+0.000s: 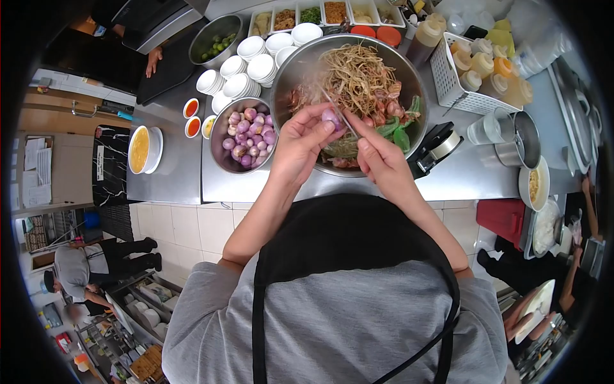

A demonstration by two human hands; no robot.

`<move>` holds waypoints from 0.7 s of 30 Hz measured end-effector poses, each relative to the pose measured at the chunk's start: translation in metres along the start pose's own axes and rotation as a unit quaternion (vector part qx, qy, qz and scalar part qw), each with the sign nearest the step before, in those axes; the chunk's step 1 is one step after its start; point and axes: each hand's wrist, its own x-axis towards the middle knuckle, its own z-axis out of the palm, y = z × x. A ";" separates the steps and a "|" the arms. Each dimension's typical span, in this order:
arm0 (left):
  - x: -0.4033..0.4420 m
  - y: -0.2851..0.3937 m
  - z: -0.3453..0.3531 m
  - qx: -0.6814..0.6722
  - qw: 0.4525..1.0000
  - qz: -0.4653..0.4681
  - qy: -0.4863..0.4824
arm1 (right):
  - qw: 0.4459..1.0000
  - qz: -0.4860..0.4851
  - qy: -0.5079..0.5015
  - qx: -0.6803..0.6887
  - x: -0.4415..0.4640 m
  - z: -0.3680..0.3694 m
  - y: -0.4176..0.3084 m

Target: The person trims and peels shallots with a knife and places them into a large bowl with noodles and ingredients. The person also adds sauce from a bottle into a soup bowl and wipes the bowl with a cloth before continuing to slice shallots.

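My left hand (298, 137) pinches a purple shallot (330, 119) between thumb and fingers. My right hand (382, 152) grips a small knife (346, 121), its thin blade up against the shallot; the handle is mostly hidden in the palm. Both hands are over the near side of a large steel bowl (279, 82). Inside it lie dry stringy roots or stalks (358, 73), reddish skins (387, 102) and green scraps (401, 137). To the left, a smaller steel bowl (216, 155) holds several peeled shallots (248, 137).
Stacked white bowls (261, 67) and a bowl of green limes (217, 45) stand behind. Sauce bottles fill a white basket (441, 70) at right. A black tape dispenser (433, 150) sits beside the large bowl. Another person's hand (153, 61) rests at upper left; other people stand at both sides.
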 end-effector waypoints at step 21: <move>0.001 -0.001 -0.002 0.004 1.000 -0.006 0.008 | 0.992 0.067 0.034 0.104 -0.001 -0.001 -0.008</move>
